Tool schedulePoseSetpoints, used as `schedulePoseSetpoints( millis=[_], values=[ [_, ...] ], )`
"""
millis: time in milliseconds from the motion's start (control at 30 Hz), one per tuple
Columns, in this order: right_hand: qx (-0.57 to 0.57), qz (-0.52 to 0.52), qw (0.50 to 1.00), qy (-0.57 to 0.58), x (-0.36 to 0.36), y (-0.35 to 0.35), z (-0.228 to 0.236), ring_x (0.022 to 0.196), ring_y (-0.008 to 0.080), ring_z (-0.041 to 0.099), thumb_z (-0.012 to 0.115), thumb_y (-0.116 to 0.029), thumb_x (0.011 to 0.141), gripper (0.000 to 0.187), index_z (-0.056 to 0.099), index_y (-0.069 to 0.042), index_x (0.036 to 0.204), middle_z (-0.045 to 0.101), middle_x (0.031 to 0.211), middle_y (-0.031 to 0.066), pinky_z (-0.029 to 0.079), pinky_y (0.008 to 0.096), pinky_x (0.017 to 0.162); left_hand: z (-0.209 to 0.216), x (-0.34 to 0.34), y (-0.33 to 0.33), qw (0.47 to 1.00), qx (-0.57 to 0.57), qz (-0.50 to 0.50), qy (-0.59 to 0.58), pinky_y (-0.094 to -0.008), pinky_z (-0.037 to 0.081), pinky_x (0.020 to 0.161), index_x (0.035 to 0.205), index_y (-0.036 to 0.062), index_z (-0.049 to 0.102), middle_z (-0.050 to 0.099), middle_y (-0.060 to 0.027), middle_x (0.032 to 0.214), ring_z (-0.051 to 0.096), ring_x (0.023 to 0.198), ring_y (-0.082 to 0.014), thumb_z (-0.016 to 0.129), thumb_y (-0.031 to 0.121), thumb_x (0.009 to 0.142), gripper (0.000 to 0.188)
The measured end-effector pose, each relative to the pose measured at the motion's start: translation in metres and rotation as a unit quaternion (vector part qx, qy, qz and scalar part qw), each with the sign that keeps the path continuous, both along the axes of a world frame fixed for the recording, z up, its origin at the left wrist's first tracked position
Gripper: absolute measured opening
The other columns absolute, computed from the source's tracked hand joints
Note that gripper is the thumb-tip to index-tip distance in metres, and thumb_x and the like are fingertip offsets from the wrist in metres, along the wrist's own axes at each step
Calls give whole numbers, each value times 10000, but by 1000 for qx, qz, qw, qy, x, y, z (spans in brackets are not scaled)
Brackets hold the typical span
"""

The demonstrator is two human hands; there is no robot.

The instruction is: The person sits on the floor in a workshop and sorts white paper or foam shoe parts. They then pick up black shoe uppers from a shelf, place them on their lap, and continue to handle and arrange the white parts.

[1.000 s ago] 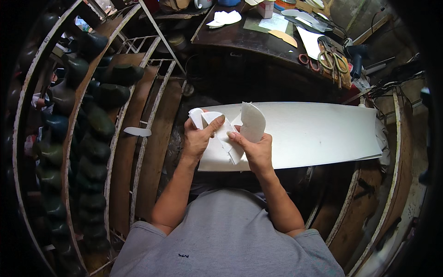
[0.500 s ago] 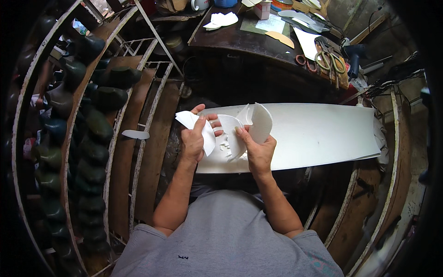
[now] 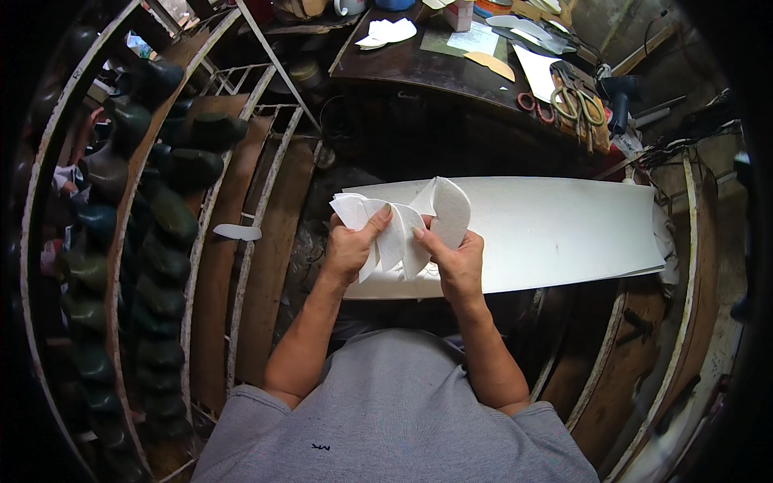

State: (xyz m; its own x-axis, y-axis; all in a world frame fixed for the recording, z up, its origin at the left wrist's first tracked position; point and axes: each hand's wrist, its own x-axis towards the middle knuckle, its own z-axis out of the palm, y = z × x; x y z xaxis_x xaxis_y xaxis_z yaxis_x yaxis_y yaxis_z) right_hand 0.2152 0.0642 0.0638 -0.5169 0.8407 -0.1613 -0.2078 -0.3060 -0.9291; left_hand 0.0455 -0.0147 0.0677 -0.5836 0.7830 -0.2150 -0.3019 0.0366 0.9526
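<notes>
My left hand (image 3: 348,251) is closed on a few thin white curved cut-outs (image 3: 390,241), its thumb pressed on top of them. They fan out with rounded ends, side by side, and look like stiff sheet or felt. Close by on the right, my right hand (image 3: 460,264) pinches more white cut-outs (image 3: 452,211) between thumb and fingers. The two bunches meet and overlap between my hands. Beneath lies a long white sheet (image 3: 564,233), stretching away to the right. How many pieces each hand has is hidden by the overlap.
Racks on the left carry rows of dark green shoe lasts (image 3: 169,209). A small white piece (image 3: 237,232) lies on a rack bar. On the dark table (image 3: 378,68) ahead are white cut-outs (image 3: 388,33), scissors (image 3: 576,106) and papers. Metal-framed boards (image 3: 644,354) stand at right.
My left hand has moved right toward my right hand, and its fingers have closed further round the cut-outs. The two bunches, apart before, now overlap. My right hand has barely shifted.
</notes>
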Motion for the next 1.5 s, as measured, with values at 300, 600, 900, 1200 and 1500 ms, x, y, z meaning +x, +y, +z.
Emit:
schedulePoseSetpoints(
  millis=[300, 600, 900, 1200, 1500],
  values=[
    [-11, -32, 999, 19, -2, 0, -5, 865, 171, 735, 792, -90, 948, 301, 730, 104, 1169, 769, 1017, 148, 615, 308, 799, -4, -7, -6, 999, -19, -14, -38, -347, 624, 777, 1173, -8, 683, 755, -113, 1036, 742, 901, -195, 737, 265, 1021, 317],
    [-54, -18, 996, 63, -4, -3, -3, 903, 202, 745, 764, -67, 958, 322, 704, 125, 1209, 757, 1056, 173, 646, 345, 816, -5, 1, 0, 998, -20, -47, -39, -333, 608, 732, 1230, 25, 661, 753, -86, 1039, 735, 892, -178, 692, 242, 1050, 284],
    [-95, 62, 991, 74, 8, 8, 2, 1008, 262, 763, 522, -322, 1105, 518, 598, 137, 1335, 760, 1121, 216, 630, 376, 917, -1, -6, 1, 989, -20, -8, -149, -365, 651, 752, 1118, -11, 688, 725, -135, 945, 757, 829, -227, 690, 193, 1022, 225],
    [10, 97, 994, -53, 0, -3, 2, 784, 176, 754, 653, -254, 1072, 356, 742, 89, 1102, 780, 948, 141, 655, 327, 735, 9, 2, 6, 995, -26, -67, 70, -266, 508, 615, 1006, 55, 676, 670, 5, 830, 596, 681, -81, 868, 244, 918, 284],
    [-7, 112, 994, 11, 5, -1, -4, 740, 130, 711, 663, -219, 1065, 333, 760, 99, 1033, 771, 862, 102, 602, 280, 681, 7, 6, 8, 1000, 16, -26, -1, -278, 524, 684, 920, 61, 675, 673, 7, 853, 618, 761, -92, 846, 221, 942, 235]
  ],
)
